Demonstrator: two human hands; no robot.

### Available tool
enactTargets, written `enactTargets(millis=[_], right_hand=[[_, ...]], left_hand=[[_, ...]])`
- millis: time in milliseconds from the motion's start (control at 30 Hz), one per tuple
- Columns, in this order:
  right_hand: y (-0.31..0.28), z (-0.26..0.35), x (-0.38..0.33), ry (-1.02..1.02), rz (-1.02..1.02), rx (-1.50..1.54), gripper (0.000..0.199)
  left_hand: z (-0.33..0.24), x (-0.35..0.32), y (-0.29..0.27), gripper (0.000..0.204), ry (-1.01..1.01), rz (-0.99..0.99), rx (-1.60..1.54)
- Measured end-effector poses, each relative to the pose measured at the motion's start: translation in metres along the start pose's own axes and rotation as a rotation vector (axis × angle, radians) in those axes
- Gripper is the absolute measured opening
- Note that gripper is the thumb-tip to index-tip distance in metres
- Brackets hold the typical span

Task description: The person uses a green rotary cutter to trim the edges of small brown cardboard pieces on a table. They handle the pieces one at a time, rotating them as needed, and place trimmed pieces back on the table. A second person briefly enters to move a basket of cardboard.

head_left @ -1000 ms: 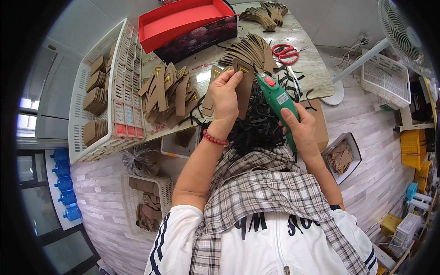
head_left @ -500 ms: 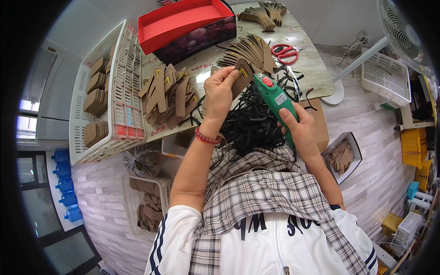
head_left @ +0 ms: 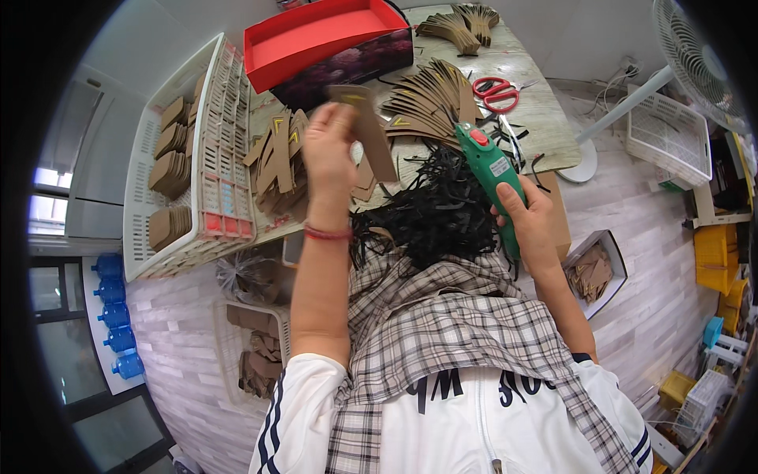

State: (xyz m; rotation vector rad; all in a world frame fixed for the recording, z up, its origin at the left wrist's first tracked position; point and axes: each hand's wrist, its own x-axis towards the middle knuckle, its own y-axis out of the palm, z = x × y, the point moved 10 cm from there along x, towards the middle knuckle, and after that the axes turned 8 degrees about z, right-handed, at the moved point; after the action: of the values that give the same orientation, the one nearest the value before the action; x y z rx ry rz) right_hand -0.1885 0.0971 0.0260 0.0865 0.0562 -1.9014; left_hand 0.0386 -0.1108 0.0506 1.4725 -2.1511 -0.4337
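My left hand (head_left: 328, 150), slightly blurred, pinches a flat brown strip (head_left: 373, 138) with a yellow mark near its upper end. It is raised over the table, near a loose pile of similar brown strips (head_left: 278, 158). My right hand (head_left: 524, 212) is wrapped round a green handheld electric cutter (head_left: 491, 167) with a red button. The tool's tip points up and left, apart from the strip. A heap of thin black scraps (head_left: 430, 205) lies between my hands, partly over my plaid apron. Beyond it, brown strips (head_left: 426, 91) are fanned out in an overlapping row.
Red-handled scissors (head_left: 496, 95) lie to the right of the fanned strips. A red open box (head_left: 324, 47) stands at the back. To the left is a white crate (head_left: 225, 178) holding stacked brown pieces. A fan (head_left: 691, 59) stands at right; a box of brown pieces (head_left: 594, 272) is on the floor.
My left hand has moved left, carrying the brown strip away from the cutter's tip. The cutter in my right hand has shifted slightly right.
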Motion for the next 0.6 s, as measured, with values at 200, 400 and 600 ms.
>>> enactTargets(millis=[200,400,600], right_hand=[[0.003,-0.011,0.005,0.005,0.015,-0.002,0.035],[0.012,-0.018,0.005,0.023,0.058,-0.049,0.036],[0.008,-0.021,-0.002,0.067,0.025,-0.038,0.036]], left_hand=[[-0.066,0.035,-0.104,0.006,0.08,-0.361,0.068],[-0.05,0.055,-0.123,0.007,-0.014,-0.19,0.348],[-0.08,0.081,-0.183,0.018,-0.028,-0.225,1.022]])
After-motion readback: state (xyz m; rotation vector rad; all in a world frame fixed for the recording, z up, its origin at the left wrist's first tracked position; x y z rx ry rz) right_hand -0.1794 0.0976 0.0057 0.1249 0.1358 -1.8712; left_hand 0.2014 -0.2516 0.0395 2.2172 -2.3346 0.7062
